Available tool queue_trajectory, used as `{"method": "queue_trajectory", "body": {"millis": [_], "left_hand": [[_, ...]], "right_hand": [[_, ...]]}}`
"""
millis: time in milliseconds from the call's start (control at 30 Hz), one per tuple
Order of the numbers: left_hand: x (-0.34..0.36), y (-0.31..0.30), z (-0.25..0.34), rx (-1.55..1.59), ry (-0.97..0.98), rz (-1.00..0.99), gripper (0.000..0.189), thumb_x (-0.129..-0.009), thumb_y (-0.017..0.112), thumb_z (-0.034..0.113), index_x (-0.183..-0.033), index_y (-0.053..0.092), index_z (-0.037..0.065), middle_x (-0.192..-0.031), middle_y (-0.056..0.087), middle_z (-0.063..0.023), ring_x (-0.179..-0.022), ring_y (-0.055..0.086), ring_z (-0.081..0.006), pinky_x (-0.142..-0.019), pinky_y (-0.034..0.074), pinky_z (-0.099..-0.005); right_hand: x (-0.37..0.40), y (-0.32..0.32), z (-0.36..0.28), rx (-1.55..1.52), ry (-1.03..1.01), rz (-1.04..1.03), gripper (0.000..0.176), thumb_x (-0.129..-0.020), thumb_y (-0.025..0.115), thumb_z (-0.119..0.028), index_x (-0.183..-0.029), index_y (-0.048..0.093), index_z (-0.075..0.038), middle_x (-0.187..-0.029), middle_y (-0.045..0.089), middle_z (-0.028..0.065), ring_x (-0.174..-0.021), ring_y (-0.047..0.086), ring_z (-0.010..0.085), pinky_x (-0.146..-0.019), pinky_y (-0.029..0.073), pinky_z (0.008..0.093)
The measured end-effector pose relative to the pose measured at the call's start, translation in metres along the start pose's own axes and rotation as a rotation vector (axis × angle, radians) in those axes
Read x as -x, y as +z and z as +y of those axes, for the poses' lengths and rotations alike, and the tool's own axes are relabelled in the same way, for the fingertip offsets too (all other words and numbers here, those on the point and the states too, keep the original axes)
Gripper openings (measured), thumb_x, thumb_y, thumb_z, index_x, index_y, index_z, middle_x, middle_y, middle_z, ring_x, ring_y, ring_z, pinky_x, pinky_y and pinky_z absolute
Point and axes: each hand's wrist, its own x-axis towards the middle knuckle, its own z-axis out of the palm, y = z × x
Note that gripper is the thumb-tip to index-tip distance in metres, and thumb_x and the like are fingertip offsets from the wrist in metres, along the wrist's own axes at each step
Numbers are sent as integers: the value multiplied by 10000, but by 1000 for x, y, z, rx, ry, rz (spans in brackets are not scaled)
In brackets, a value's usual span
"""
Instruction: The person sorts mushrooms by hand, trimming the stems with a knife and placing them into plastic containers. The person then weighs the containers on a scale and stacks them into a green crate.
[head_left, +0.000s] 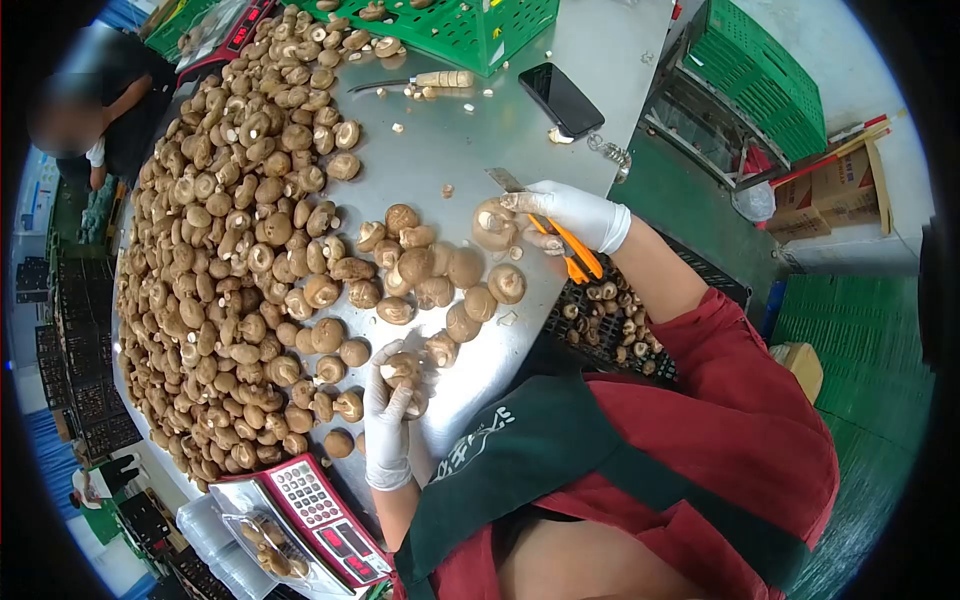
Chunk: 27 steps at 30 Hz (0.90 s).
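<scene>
My left hand [388, 425], in a white glove, is closed around a brown mushroom [402, 370] near the table's front edge. Between the gloved fingers of my right hand [575, 215] is a utility knife [578, 250] with an orange handle, its short metal blade pointing up and left. A larger mushroom [493, 224] lies right at those fingertips, below the blade. Several loose mushrooms [415, 265] are spread over the metal table [440, 155] between my two hands. To their left rises a big heap of mushrooms [225, 240].
A wooden-handled knife [442, 79], a phone [561, 100] and a green crate [490, 35] occupy the table's far side. A red scale [320, 510] with a packed tray stands at the near left. Below the edge sits a dark crate of mushrooms [610, 320]. Another person [120, 105] is at upper left.
</scene>
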Motion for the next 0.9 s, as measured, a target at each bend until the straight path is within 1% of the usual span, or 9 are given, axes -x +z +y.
{"method": "queue_trajectory", "body": {"millis": [133, 233, 333, 433, 467, 600, 700, 800, 900], "left_hand": [[0, 1, -3, 4, 9, 19, 488, -924, 644, 131, -1358, 439, 48, -1117, 593, -68, -786, 575, -90, -620, 439, -174], [-1, 0, -5, -6, 9, 28, 471, -929, 635, 136, -1349, 442, 49, -1100, 599, -70, -776, 576, -90, -607, 435, -166], [-2, -1, -4, -10, -15, 16, 461, -930, 633, 137, -1342, 446, 50, -1068, 603, -65, -771, 573, -85, -599, 423, -157], [-4, 1, -5, -18, -16, 14, 448, -933, 630, 141, -1335, 451, 53, -1033, 607, -60, -760, 565, -79, -590, 408, -153], [-4, 1, -6, -20, -12, 18, 443, -935, 628, 142, -1333, 452, 54, -1022, 609, -58, -756, 562, -77, -586, 403, -151], [-3, -4, -10, -30, -34, 19, 435, -942, 627, 151, -1330, 456, 56, -1033, 614, -64, -760, 564, -78, -588, 407, -156], [-5, -5, -10, -48, -33, -2, 434, -944, 633, 156, -1329, 458, 59, -1065, 621, -73, -797, 577, -88, -618, 429, -166], [-2, -3, -7, -76, -29, -1, 442, -943, 638, 158, -1334, 456, 60, -1095, 625, -81, -871, 593, -111, -698, 470, -194], [-1, -3, -4, -80, 7, 4, 452, -935, 643, 166, -1330, 457, 52, -1120, 618, -92, -946, 603, -144, -794, 497, -245]], "right_hand": [[-5, -1, 5, -27, 15, -3, 373, -1014, 511, -354, -1106, 615, -8, -599, 478, -28, -421, 405, 52, -387, 342, 217], [-5, -5, -1, 207, -1, 86, 380, -1002, 540, -341, -1137, 601, 9, -732, 580, 16, -550, 534, 83, -489, 448, 225], [-23, -4, 11, 617, -284, 299, 357, -948, 623, -275, -1194, 591, -19, -951, 664, 68, -806, 651, 139, -680, 530, 260], [-10, 7, 6, 1065, -515, 396, 411, -861, 710, -224, -1224, 587, -75, -1165, 656, 93, -1058, 640, 203, -855, 523, 301], [-6, 18, 6, 1166, -648, 496, 407, -817, 732, -222, -1187, 603, -112, -1099, 663, 101, -953, 672, 252, -797, 548, 337], [8, 57, 7, 1213, -622, 407, 384, -824, 715, -372, -1083, 609, -109, -960, 658, 81, -738, 676, 295, -650, 554, 385], [-4, 75, 20, 1418, -376, 352, 452, -831, 679, -484, -1028, 600, -85, -897, 645, 121, -765, 674, 328, -655, 548, 409], [-15, 69, 15, 1272, -343, 249, 478, -832, 688, -453, -1047, 580, -40, -933, 657, 160, -830, 679, 336, -717, 552, 415], [-18, 49, 11, 856, -425, 5, 486, -835, 729, -335, -1162, 574, -10, -1051, 667, 192, -968, 676, 336, -848, 539, 391]]}}
